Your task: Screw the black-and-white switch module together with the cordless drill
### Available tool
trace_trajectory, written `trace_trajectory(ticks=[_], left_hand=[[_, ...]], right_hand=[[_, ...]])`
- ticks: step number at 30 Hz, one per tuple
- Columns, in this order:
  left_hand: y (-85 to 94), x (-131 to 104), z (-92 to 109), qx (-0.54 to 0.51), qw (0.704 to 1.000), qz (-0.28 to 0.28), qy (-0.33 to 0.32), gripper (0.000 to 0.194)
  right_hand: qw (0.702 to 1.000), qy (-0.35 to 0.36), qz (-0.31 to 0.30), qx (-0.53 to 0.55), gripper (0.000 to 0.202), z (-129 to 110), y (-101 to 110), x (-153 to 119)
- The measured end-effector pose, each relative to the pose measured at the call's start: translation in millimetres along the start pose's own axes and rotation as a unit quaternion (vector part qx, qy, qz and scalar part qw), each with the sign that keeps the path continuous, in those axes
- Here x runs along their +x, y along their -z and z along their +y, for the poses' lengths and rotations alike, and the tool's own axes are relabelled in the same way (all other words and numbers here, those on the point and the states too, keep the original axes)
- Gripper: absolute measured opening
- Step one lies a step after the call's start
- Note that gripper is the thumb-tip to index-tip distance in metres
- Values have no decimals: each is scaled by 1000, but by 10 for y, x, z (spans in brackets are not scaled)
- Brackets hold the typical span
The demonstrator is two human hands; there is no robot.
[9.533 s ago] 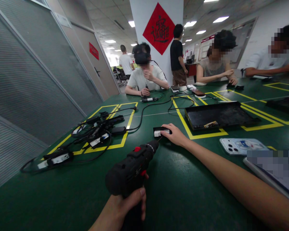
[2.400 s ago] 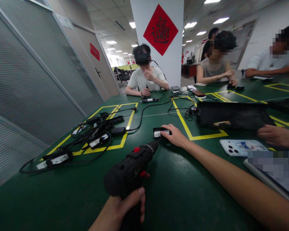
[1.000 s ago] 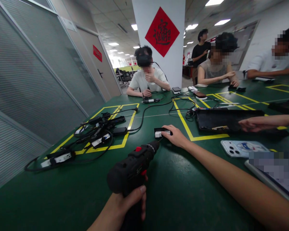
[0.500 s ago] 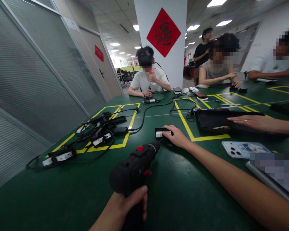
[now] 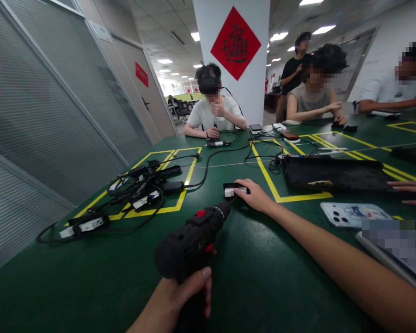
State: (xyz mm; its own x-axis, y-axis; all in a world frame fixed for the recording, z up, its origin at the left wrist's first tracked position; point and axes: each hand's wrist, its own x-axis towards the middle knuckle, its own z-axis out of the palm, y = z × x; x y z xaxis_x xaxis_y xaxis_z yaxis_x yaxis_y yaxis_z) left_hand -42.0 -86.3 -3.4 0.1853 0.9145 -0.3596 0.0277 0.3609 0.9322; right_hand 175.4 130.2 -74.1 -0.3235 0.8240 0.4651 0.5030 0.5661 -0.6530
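Observation:
My left hand [image 5: 190,291] is wrapped round the grip of a black drill [image 5: 190,240] with red buttons. The drill points forward and to the right, and its tip is close to a small black and white part [image 5: 229,192] on the green table [image 5: 100,282]. Across from it, my right hand [image 5: 252,194] pinches the right end of that part against the table top. The fingers cover some of the part. Whether the drill tip touches it, I cannot tell.
Tangled black cables with white labels [image 5: 145,200] lie at left. At right are a black tray [image 5: 336,173], a phone [image 5: 353,215], a tablet [image 5: 398,254] and another person's hand [image 5: 412,187]. A pen-like tool [image 5: 218,144] lies ahead, before a seated person [image 5: 213,111].
The other person's hand has drawn back to the right, off the black tray. My hands, the drill and the small part look almost unmoved.

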Motion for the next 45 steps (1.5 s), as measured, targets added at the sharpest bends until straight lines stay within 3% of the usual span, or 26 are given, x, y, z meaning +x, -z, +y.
trace_trajectory(ticks=[5,11,17,23,29,37,45], left_hand=[[-15,-24,51,-8,1000,-10,6,40],[-3,-19,43,-2,1000,-24,2,54],[-15,-34,59,8,1000,-6,19,49],[-33,-32,59,-7,1000,0,2,61],[-22,-12,27,-9,1000,-1,1,62],[-5,-19,46,18,1000,-19,7,34],[-23,-8,40,-12,1000,-15,-8,58]], right_hand=[[1000,-2,1,0,40,11,-7,1],[1000,-2,-4,3,41,-18,9,-6],[1000,2,-3,1,39,-28,20,-9],[1000,0,-8,-1,41,-12,13,-1],[1000,1,-3,-4,41,-1,5,-2],[1000,5,-4,-2,40,-2,15,3],[1000,-4,-5,-1,41,-4,16,18]])
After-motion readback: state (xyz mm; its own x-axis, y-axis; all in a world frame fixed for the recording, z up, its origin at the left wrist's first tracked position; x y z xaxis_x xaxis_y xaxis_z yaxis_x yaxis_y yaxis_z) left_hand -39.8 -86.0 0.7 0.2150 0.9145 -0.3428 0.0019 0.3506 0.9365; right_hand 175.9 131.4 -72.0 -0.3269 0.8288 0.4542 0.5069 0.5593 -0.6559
